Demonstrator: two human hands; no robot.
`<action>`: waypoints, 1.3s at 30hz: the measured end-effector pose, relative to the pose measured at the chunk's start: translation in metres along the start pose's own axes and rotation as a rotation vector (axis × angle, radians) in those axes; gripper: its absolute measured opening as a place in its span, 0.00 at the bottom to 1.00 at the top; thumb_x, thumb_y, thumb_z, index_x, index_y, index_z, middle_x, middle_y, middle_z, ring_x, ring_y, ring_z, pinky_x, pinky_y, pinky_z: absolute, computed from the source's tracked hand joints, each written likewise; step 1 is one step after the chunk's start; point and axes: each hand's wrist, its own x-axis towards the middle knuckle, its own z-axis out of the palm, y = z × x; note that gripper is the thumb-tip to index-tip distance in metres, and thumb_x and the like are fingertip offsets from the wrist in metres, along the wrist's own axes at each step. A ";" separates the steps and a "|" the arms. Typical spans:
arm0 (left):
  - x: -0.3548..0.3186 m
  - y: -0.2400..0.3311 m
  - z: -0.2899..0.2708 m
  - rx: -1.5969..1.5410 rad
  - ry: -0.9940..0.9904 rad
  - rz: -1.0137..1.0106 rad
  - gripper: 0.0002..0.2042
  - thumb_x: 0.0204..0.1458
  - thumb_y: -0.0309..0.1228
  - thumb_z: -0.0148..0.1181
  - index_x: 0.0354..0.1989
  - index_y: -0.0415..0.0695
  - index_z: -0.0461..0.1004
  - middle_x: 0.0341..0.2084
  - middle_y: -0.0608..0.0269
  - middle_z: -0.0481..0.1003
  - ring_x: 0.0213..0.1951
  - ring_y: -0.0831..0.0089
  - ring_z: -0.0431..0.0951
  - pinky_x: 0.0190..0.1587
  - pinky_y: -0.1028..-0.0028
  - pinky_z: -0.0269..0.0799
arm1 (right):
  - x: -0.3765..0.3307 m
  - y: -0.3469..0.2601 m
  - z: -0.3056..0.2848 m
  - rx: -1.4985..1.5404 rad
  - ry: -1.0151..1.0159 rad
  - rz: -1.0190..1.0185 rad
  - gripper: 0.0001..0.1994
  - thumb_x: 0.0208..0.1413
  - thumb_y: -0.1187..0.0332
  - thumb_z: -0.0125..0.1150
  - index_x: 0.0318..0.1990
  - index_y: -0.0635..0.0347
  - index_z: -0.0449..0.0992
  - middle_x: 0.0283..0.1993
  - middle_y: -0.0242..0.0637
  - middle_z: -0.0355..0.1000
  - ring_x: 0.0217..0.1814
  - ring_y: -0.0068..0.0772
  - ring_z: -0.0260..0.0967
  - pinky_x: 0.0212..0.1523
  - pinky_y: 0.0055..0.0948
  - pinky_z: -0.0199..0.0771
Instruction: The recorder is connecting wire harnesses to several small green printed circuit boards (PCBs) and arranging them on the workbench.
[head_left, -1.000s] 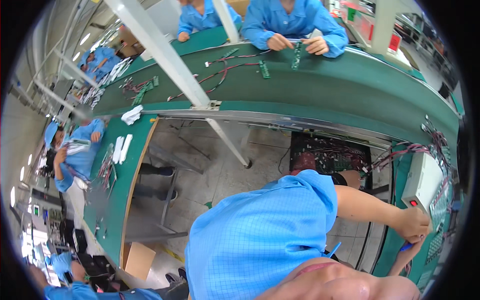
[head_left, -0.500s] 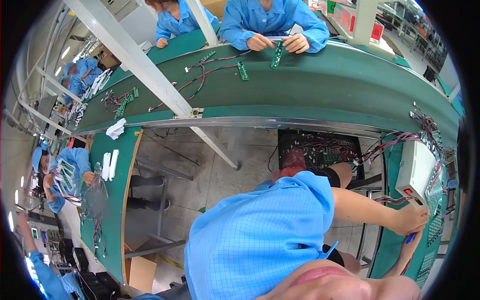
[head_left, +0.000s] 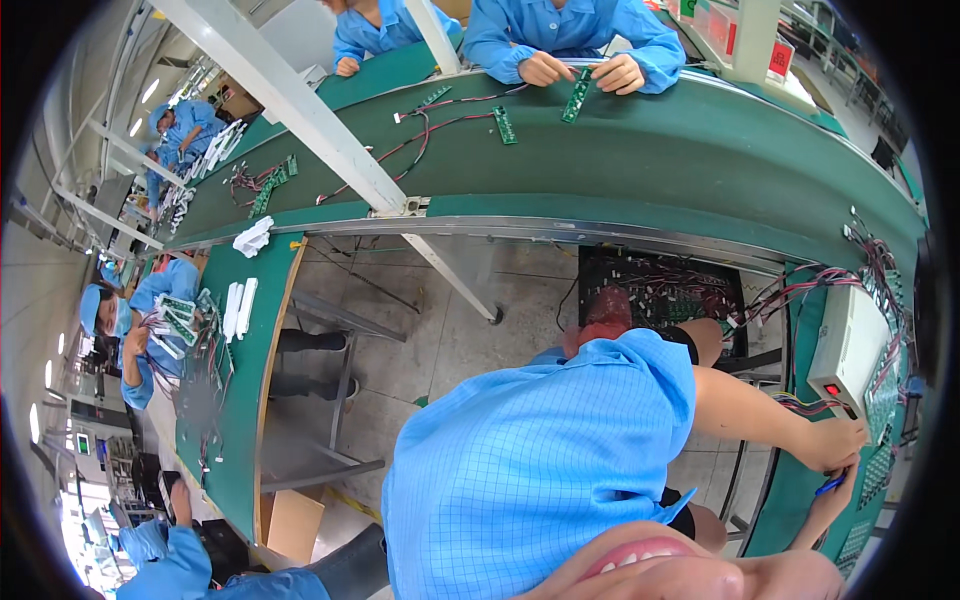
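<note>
My left hand (head_left: 836, 443) reaches over the green bench at the right, beside the lower end of a white box (head_left: 848, 342) with a red switch. Its fingers are bent together, and what they pinch is too small to make out. Just below it, my right hand (head_left: 838, 492) is closed around a blue tool (head_left: 829, 486), whose working end is hidden. The two hands nearly touch. Thin coloured wires (head_left: 800, 403) run from the box towards my left hand. Green circuit boards (head_left: 876, 473) lie next to my fingers.
Bundled wires (head_left: 880, 255) lie behind the box. A black tray (head_left: 660, 290) of wired boards sits low beside my knee. Across the green conveyor (head_left: 680, 165), a co-worker holds a circuit board (head_left: 575, 97). A metal post (head_left: 290, 100) crosses at left; other workers sit at the left table (head_left: 240, 350).
The whole view has shifted slightly right. My hands stay at the same spot by the box. The co-worker's board across the conveyor has tilted; a person at lower left has come further into view.
</note>
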 end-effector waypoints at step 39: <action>-0.168 0.000 -0.149 -0.273 -0.784 0.368 0.04 0.40 0.29 0.58 0.24 0.43 0.75 0.30 0.61 0.72 0.41 0.65 0.73 0.46 0.68 0.69 | -0.056 -0.048 -0.033 0.136 0.229 0.100 0.11 0.63 0.68 0.58 0.49 0.61 0.72 0.34 0.29 0.74 0.25 0.17 0.62 0.27 0.21 0.64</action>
